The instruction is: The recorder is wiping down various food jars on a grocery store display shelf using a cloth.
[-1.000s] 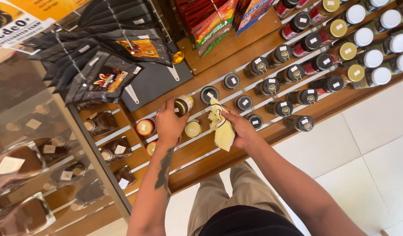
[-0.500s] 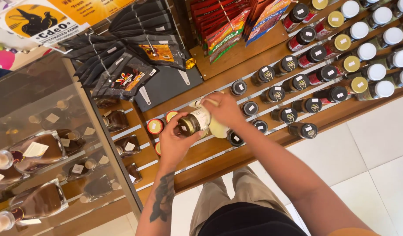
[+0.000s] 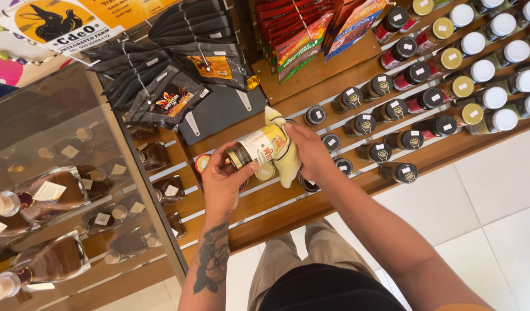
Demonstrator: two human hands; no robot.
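While rows of dark jars (image 3: 412, 74) with black, gold and white lids stand on the wooden shelf (image 3: 334, 69), the left hand (image 3: 225, 184) holds one jar (image 3: 256, 148) above them, tipped on its side. It is glass, with dark contents and a pale label. The left fingers (image 3: 245, 170) curl closed around its lid end. The right hand (image 3: 311, 152) presses a yellow cloth (image 3: 285, 158) against the jar's other end, fingers closed over the cloth. At left, a glass case (image 3: 58, 190) holds bottles (image 3: 46, 198) of brown liquid.
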